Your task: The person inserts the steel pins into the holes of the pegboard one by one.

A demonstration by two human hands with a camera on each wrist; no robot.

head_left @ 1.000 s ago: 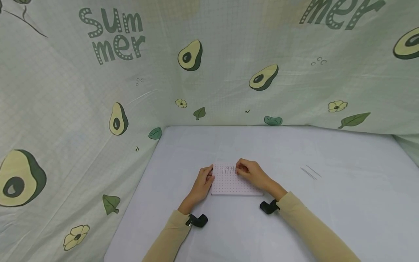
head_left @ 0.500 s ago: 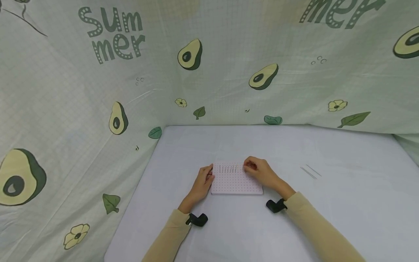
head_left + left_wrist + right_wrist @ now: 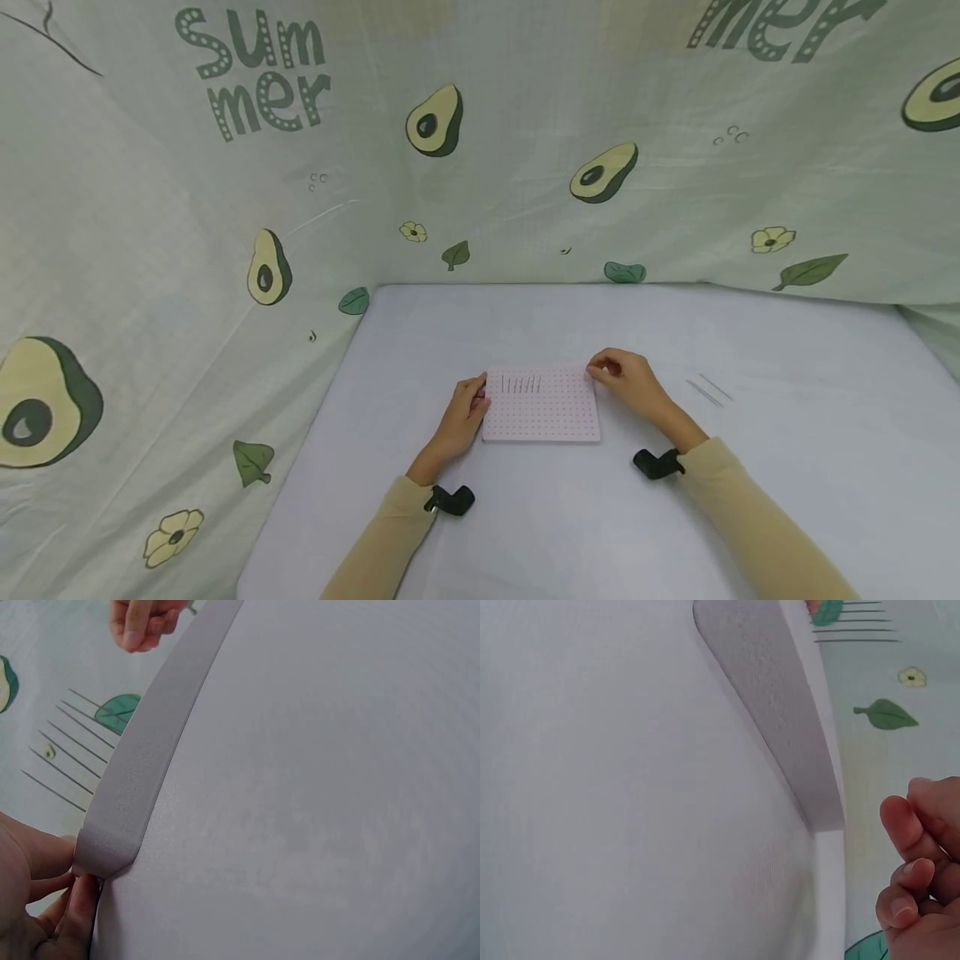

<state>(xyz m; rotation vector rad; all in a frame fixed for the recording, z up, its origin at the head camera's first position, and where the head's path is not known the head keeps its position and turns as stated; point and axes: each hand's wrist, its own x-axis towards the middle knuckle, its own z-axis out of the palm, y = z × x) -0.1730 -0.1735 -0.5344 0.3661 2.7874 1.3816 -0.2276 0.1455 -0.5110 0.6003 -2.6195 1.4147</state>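
A pale pink board with a grid of small holes (image 3: 555, 414) lies on the white table. Several thin grey rods (image 3: 521, 385) stand in a row near its far left part; the left wrist view shows these upright rods (image 3: 58, 790) rising above the board's side. My left hand (image 3: 456, 421) grips the board's left edge, thumb and fingers at its corner. At the far right corner is my right hand (image 3: 630, 383). In the right wrist view this hand (image 3: 924, 862) has loosely bent fingers, thumb close to index fingertip, and nothing visible between them.
Several more thin rods (image 3: 705, 394) lie on the table (image 3: 810, 433) to the right of the board. A pale cloth with avocado prints (image 3: 510, 192) hangs behind the table and along its left side.
My right hand has moved right from the row of rods to the board's far right corner, uncovering the row's right end. My left hand has stayed on the board's edge.
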